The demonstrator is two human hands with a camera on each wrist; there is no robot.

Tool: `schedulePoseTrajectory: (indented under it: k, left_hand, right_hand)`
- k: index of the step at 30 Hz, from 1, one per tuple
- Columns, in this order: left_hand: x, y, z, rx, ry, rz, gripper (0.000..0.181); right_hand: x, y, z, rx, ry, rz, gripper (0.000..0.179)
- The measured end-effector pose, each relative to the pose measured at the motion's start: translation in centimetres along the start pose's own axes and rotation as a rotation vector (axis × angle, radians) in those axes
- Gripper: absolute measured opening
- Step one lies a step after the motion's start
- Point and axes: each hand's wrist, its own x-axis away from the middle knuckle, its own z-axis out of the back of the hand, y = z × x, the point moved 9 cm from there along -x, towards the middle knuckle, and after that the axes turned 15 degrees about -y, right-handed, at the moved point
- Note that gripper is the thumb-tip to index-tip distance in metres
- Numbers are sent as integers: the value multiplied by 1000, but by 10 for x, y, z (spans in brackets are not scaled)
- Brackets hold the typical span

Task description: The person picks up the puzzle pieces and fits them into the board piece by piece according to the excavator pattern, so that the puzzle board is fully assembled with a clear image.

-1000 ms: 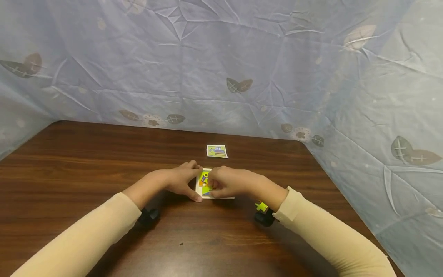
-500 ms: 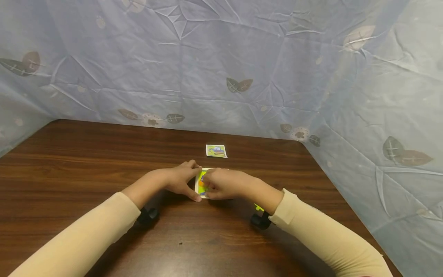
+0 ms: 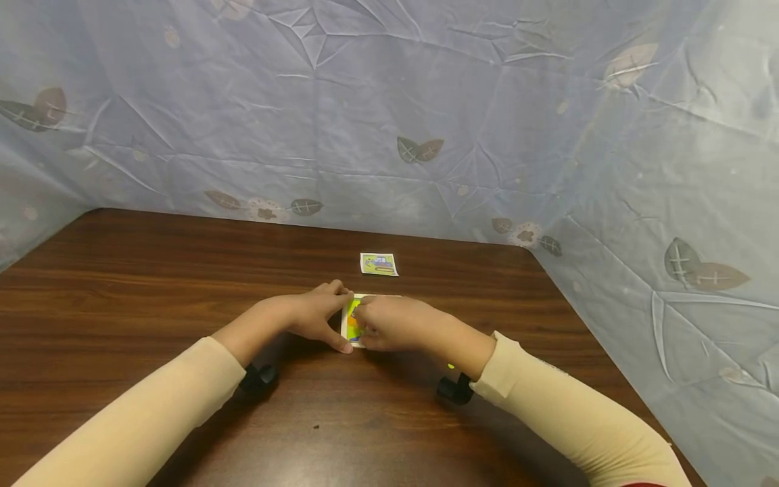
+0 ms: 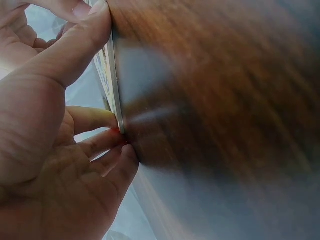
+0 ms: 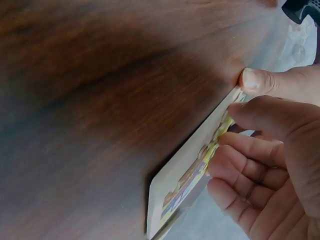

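A small picture jigsaw board (image 3: 345,330) with a pale frame lies flat on the table. My left hand (image 3: 319,316) grips its left end, thumb on the near edge and fingers on the far one; the left wrist view shows the thumb (image 4: 90,35) right at the rim. Over the board's middle bends my right hand (image 3: 398,325), covering much of the picture. In the right wrist view its curled fingers (image 5: 227,155) touch the yellow and purple picture area, and its thumb tip lies over the frame. I cannot tell whether a piece is between them.
A small picture card (image 3: 379,264) of a purple vehicle lies behind the board. One bright yellow-green jigsaw piece (image 3: 451,366) shows as a sliver beside my right wrist, mostly hidden. Patterned grey-blue cloth (image 3: 365,135) hangs around the brown table (image 3: 182,270).
My right hand has shifted slightly left across the board, covering more of the picture. Its wrist now hides nearly all of the loose green piece. The left hand keeps its place.
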Motion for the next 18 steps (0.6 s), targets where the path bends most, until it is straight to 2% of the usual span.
schedulePoseTrajectory:
  k: [6, 18]
  left_hand:
    - [0, 1, -1, 3, 0, -8, 106]
    - [2, 1, -2, -13, 10, -20, 105]
  right_hand:
    - [4, -1, -1, 3, 40, 10, 29]
    - [1, -10, -3, 39, 26, 63, 15]
